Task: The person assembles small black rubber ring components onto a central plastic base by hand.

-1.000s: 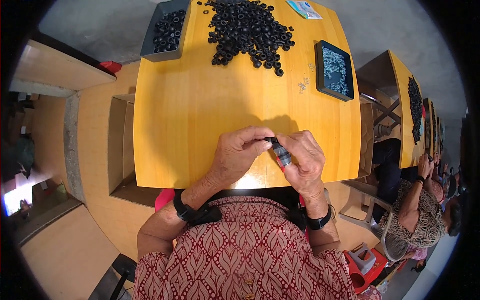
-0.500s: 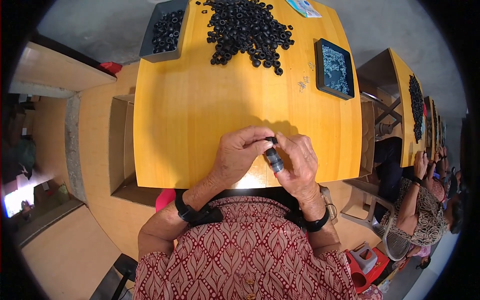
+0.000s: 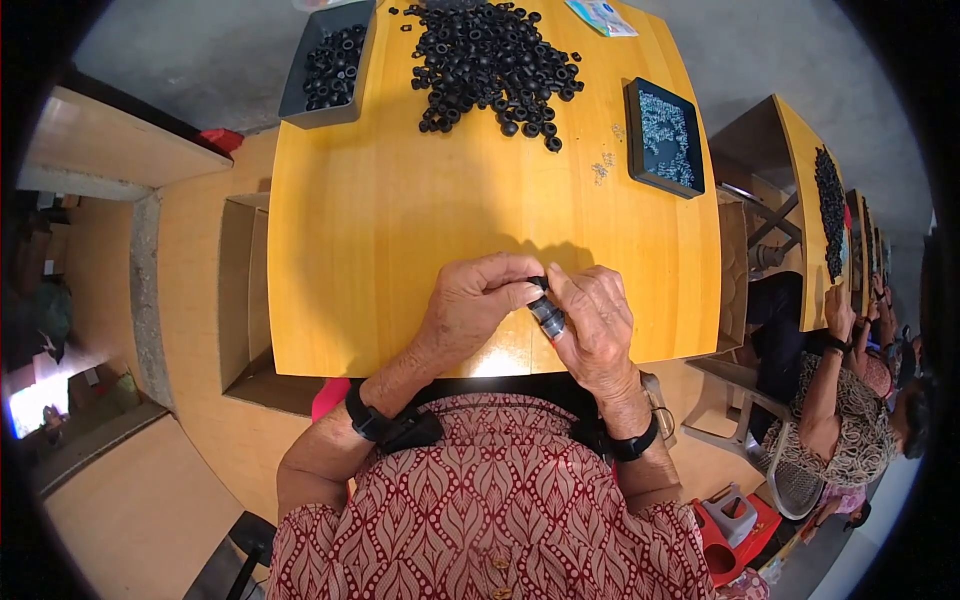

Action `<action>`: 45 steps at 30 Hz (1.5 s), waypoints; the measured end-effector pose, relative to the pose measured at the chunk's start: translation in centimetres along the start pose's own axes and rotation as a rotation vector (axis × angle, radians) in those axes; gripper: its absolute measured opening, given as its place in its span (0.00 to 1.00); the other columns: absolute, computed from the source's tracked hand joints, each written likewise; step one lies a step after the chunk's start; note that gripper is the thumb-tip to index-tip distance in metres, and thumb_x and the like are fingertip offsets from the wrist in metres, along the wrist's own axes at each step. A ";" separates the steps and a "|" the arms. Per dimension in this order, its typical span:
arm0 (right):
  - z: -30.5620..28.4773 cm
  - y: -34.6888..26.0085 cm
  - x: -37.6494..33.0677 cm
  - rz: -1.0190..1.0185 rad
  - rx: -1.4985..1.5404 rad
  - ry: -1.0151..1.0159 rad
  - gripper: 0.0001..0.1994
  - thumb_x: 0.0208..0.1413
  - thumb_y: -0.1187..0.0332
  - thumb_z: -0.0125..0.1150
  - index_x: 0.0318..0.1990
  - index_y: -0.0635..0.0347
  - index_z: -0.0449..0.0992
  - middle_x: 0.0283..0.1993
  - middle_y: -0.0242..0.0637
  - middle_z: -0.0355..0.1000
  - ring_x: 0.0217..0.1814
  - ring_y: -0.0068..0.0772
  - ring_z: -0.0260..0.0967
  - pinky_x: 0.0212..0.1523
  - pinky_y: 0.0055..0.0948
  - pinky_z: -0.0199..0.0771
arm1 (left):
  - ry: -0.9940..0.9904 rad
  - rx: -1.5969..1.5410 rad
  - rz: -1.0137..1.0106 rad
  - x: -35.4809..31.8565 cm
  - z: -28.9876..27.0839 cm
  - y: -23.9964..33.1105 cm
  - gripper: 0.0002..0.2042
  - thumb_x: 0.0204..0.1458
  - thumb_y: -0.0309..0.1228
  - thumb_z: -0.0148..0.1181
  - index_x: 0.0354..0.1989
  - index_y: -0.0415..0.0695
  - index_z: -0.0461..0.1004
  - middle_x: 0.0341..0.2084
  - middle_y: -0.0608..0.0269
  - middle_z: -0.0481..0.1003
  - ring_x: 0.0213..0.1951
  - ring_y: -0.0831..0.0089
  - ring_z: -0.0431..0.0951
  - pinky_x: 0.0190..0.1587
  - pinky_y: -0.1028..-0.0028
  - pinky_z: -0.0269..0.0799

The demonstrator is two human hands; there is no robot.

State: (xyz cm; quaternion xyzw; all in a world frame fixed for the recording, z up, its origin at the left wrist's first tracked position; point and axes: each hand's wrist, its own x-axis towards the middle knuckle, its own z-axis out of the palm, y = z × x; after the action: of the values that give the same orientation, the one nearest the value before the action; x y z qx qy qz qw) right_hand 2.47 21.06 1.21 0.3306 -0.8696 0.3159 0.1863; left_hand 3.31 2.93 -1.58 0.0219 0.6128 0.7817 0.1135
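My left hand (image 3: pixel 474 305) and my right hand (image 3: pixel 600 325) meet above the near edge of the yellow table (image 3: pixel 380 290). Between their fingertips they pinch a small black part (image 3: pixel 538 283), mostly covered by the fingers, so its exact shape is hidden. Dark, shiny bands (image 3: pixel 547 316) lie along my right thumb and look like tape wound round it. At the far side of the table lies a heap of black round parts (image 3: pixel 485 60), several of them ring-like with a hole.
A dark bin (image 3: pixel 318 113) of similar black parts stands far left. On the right, a black tray (image 3: pixel 664 184) holds many small shiny metal pieces, with a few loose ones (image 3: pixel 601 168) beside it. A packet (image 3: pixel 603 17) lies at the back. Another person (image 3: pixel 825 400) works at right.
The view has shifted slightly. Both hands remain together on the small black part, with my right thumb and fingers slightly repositioned around it.
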 end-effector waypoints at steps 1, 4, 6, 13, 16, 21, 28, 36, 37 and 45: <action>0.0 0.0 0.0 0.002 -0.017 -0.003 0.22 0.40 0.77 0.69 0.48 0.70 0.76 0.33 0.41 0.71 0.35 0.40 0.70 0.41 0.38 0.70 | -0.001 -0.001 0.001 0.0 0.1 0.0 0.08 0.56 0.22 0.60 0.44 0.34 0.77 0.34 0.69 0.78 0.38 0.83 0.75 0.44 0.81 0.72; -0.2 0.2 0.2 -0.020 -0.047 -0.005 0.22 0.41 0.76 0.70 0.48 0.70 0.76 0.33 0.40 0.71 0.36 0.40 0.70 0.42 0.39 0.70 | 0.010 -0.021 -0.033 0.1 0.3 0.0 0.08 0.56 0.22 0.61 0.43 0.35 0.77 0.33 0.69 0.78 0.38 0.84 0.75 0.43 0.81 0.72; -0.3 0.1 0.2 -0.030 -0.059 0.000 0.22 0.41 0.76 0.70 0.48 0.70 0.76 0.33 0.40 0.71 0.36 0.40 0.70 0.42 0.39 0.70 | -0.014 0.009 -0.024 0.1 0.2 0.2 0.08 0.56 0.22 0.61 0.43 0.35 0.77 0.33 0.69 0.78 0.37 0.84 0.74 0.43 0.81 0.72; -0.4 0.2 0.3 -0.058 -0.080 -0.012 0.23 0.40 0.74 0.71 0.48 0.69 0.76 0.33 0.40 0.71 0.35 0.41 0.70 0.42 0.41 0.71 | -0.039 -0.039 -0.046 0.2 0.1 0.8 0.07 0.56 0.22 0.61 0.42 0.35 0.77 0.31 0.71 0.76 0.36 0.85 0.73 0.41 0.81 0.72; -0.5 0.6 -0.2 -0.075 -0.057 -0.007 0.23 0.40 0.73 0.71 0.48 0.69 0.76 0.32 0.40 0.71 0.35 0.41 0.70 0.42 0.41 0.71 | -0.116 -0.065 -0.114 0.4 -0.3 1.1 0.07 0.56 0.22 0.60 0.42 0.35 0.77 0.31 0.72 0.76 0.35 0.86 0.72 0.40 0.82 0.71; -0.2 0.3 0.2 -0.041 -0.048 -0.038 0.23 0.41 0.73 0.71 0.48 0.68 0.76 0.33 0.40 0.71 0.36 0.41 0.70 0.42 0.41 0.71 | -0.115 -0.065 -0.125 0.3 -0.5 0.7 0.07 0.56 0.22 0.60 0.42 0.35 0.76 0.31 0.71 0.76 0.37 0.86 0.73 0.41 0.82 0.71; 0.1 0.3 0.6 0.019 -0.032 -0.004 0.23 0.40 0.72 0.73 0.48 0.65 0.76 0.34 0.41 0.71 0.37 0.42 0.70 0.43 0.41 0.70 | -0.050 -0.146 -0.079 0.4 -0.1 0.3 0.08 0.57 0.23 0.60 0.43 0.34 0.76 0.35 0.67 0.78 0.40 0.83 0.76 0.46 0.81 0.72; -0.4 0.8 0.8 -0.046 -0.087 -0.031 0.21 0.38 0.70 0.73 0.43 0.67 0.77 0.33 0.41 0.71 0.36 0.43 0.70 0.43 0.41 0.71 | -0.121 -0.069 -0.084 0.4 -0.4 0.9 0.09 0.57 0.23 0.60 0.45 0.34 0.76 0.37 0.66 0.78 0.41 0.82 0.76 0.46 0.80 0.73; -0.4 0.8 0.9 -0.052 -0.100 -0.038 0.21 0.38 0.69 0.73 0.42 0.67 0.77 0.32 0.42 0.71 0.36 0.43 0.70 0.43 0.41 0.72 | -0.121 -0.068 -0.085 0.4 -0.5 1.1 0.09 0.57 0.23 0.60 0.45 0.34 0.76 0.37 0.66 0.78 0.41 0.82 0.76 0.46 0.80 0.73; -0.6 0.5 1.6 -0.051 -0.093 -0.079 0.20 0.38 0.70 0.72 0.42 0.67 0.77 0.32 0.42 0.71 0.36 0.44 0.70 0.44 0.43 0.72 | -0.105 0.146 -0.111 0.5 -0.9 1.5 0.12 0.58 0.31 0.61 0.43 0.34 0.78 0.30 0.67 0.79 0.34 0.84 0.74 0.40 0.79 0.72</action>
State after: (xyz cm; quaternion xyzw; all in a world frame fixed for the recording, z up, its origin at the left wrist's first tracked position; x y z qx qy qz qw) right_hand 1.06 21.02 2.29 0.3559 -0.8813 0.2570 0.1752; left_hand 2.44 1.82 -0.42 0.0371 0.6617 0.7251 0.1870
